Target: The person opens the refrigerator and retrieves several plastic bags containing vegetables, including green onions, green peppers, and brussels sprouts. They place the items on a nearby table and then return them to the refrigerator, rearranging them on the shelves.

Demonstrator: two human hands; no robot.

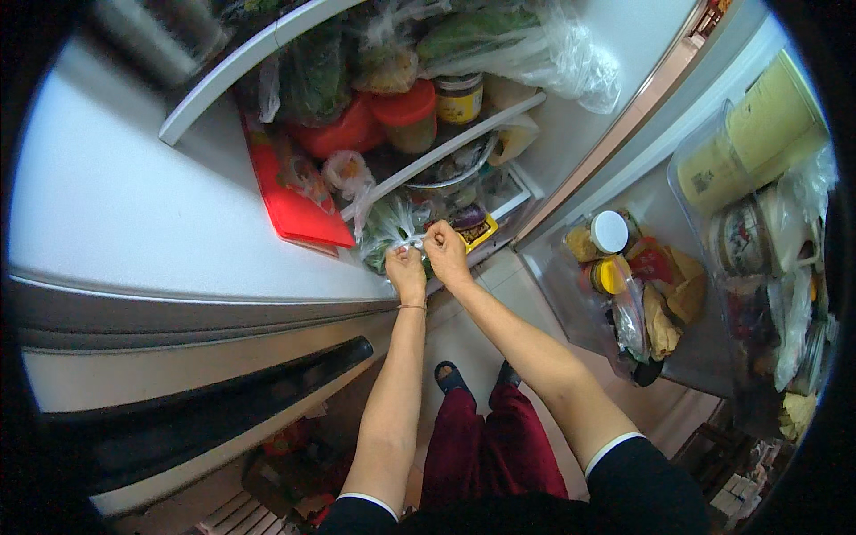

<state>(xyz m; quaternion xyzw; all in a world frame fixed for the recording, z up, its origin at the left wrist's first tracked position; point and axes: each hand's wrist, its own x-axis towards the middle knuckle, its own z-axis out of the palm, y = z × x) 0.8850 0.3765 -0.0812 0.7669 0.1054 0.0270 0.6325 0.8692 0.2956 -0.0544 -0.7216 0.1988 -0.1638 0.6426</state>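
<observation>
My left hand point(405, 273) and my right hand point(447, 253) are close together at the bottom of an open refrigerator. Both have their fingers closed on the gathered, knotted top of a clear plastic bag point(380, 224) that holds green leafy vegetables. The fingertips partly cover the knot. Just beyond my right hand lie a dark purple eggplant point(468, 215) and a yellow-rimmed tray point(483, 234). To the left of the bag, a bright red flat item point(294, 212) rests against the refrigerator wall.
A shelf edge point(445, 157) crosses above my hands. Behind it stand a red-lidded container point(406, 114), a yellow-labelled jar point(459, 99) and bagged greens point(478, 40). At right, the open door's bins hold a white-lidded jar point(607, 232) and a pale yellow container point(756, 134).
</observation>
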